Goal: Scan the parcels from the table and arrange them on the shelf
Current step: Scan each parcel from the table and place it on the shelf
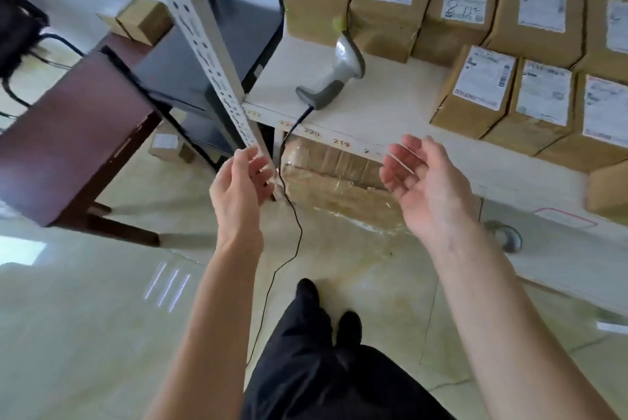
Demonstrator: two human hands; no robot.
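Several brown cardboard parcels point(475, 86) with white labels stand in rows on the white shelf point(373, 113). A grey handheld scanner point(336, 76) lies on the shelf's left part, its black cable point(292, 215) hanging down to the floor. My left hand point(238, 188) is raised in front of the shelf's upright post, fingers relaxed, holding nothing. My right hand point(421, 188) hovers palm-up before the shelf's front edge, fingers loose and empty. A small parcel point(146, 20) sits on the dark red table point(68, 134) at the left.
A perforated white upright point(204, 45) rises at the shelf's left corner. A tape-wrapped box point(336, 181) sits on the floor under the shelf. A black stand point(204, 56) lies between table and shelf, a small box point(168, 146) below it. My legs stand on the tiled floor.
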